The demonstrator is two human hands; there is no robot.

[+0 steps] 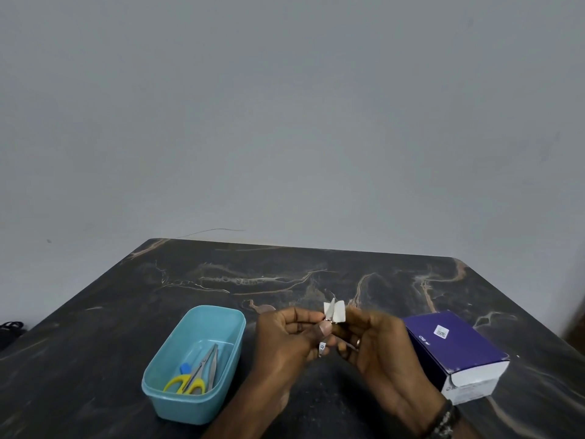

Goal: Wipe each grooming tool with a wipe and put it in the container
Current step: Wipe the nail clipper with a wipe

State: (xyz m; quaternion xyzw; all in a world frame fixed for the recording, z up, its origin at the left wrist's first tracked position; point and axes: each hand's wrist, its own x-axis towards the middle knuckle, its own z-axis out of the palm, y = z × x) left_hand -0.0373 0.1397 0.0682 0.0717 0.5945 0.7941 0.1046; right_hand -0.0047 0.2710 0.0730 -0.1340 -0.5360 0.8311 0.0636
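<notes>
Nearest, the container (193, 365) stands left on the counter (316, 274), close to its near edge, holding scissors (190, 380). The box (456, 353) lies right. Between them both hands meet above the counter: the left hand (285, 337) pinches a small metal tool (330, 308), the right hand (373, 340) pinches a wipe (338, 313) around it. Behind is open counter until the far edge.
</notes>
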